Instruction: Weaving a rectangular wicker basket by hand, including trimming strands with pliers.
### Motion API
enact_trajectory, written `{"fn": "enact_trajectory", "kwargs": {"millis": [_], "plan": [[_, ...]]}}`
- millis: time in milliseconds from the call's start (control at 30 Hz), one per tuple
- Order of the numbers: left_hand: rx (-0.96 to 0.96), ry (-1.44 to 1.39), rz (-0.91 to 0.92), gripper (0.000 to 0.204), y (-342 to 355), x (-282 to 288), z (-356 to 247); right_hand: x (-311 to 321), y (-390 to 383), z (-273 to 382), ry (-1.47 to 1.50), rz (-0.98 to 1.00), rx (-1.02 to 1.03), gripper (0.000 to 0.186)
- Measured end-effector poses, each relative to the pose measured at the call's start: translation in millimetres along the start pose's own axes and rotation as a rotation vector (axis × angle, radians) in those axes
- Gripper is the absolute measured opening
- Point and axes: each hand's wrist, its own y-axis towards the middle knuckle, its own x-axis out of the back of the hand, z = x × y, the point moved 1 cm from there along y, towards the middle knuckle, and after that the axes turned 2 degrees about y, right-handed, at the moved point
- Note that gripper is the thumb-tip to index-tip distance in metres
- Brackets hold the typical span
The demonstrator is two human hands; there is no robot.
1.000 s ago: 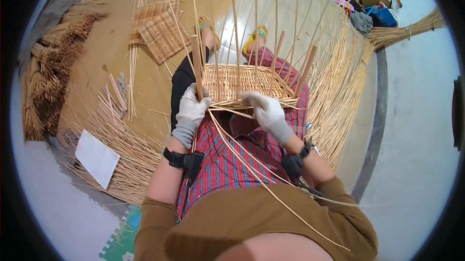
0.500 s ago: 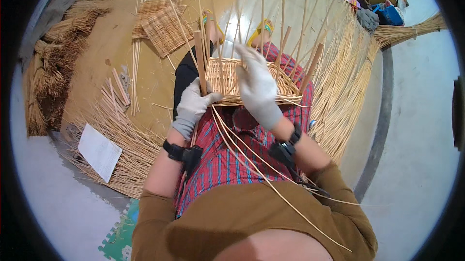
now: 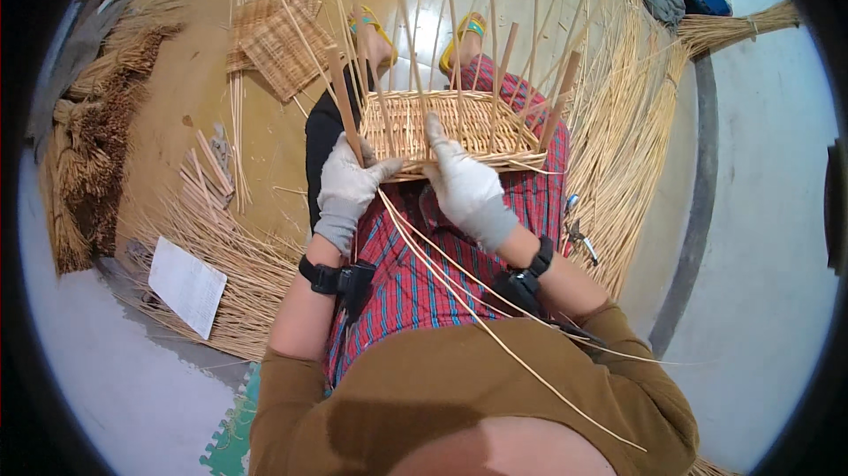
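Observation:
A partly woven wicker basket [image 3: 397, 123] rests across my lap, with thin upright stakes [image 3: 453, 30] rising from its edges and thicker wooden sticks [image 3: 557, 103] at the corners. My gloved left hand [image 3: 348, 183] is closed around the near left corner, at the foot of a thick stick [image 3: 344, 105], thumb along the rim. On the middle of the near side, my gloved right hand [image 3: 465, 183] grips the edge, its thumb up against a stake; its other fingers are partly hidden. Long loose cane strands [image 3: 455, 290] trail from the near edge toward my right.
Loose cane [image 3: 632, 154] lies in a wide spread at right, beside pruning shears [image 3: 579, 239]. Woven panels [image 3: 283, 48] and cut wooden sticks [image 3: 212, 162] are on the floor at left. Dark-tipped bundles [image 3: 88, 167] stand far left, near a white sheet [image 3: 187, 286].
My right hand has come down from above the basket onto its near edge, thumb now at a stake. The left hand keeps its corner hold. The whole basket appears slightly farther left.

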Motion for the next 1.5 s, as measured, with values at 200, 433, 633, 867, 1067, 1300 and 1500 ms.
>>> {"fn": "enact_trajectory", "kwargs": {"millis": [200,433,633,867,1067,1300,1500], "plan": [[-0.036,-0.257,0.255,0.048,-2,30,-16,10,1,-3,-0.083,0.326,-0.335,0.076],[-0.211,-0.194,0.180,0.050,0,14,0,28,-48,-15,0.969,0.092,-0.402,0.065],[-0.120,-0.136,0.001,0.061,-3,-1,3,42,46,-19,0.185,-0.337,-0.017,0.046],[-0.095,-0.134,-0.003,0.060,-6,2,-2,52,57,-28,0.192,-0.425,0.139,0.057],[-0.180,-0.105,0.025,0.058,3,4,1,56,-68,-59,0.193,-0.384,-0.135,0.045],[-0.526,-0.041,-0.158,0.070,3,17,-57,52,24,-46,-0.475,-0.316,0.152,0.082],[-0.681,0.845,-0.382,0.070,4,21,-111,63,67,-65,-0.359,-0.192,0.096,0.065]]}}
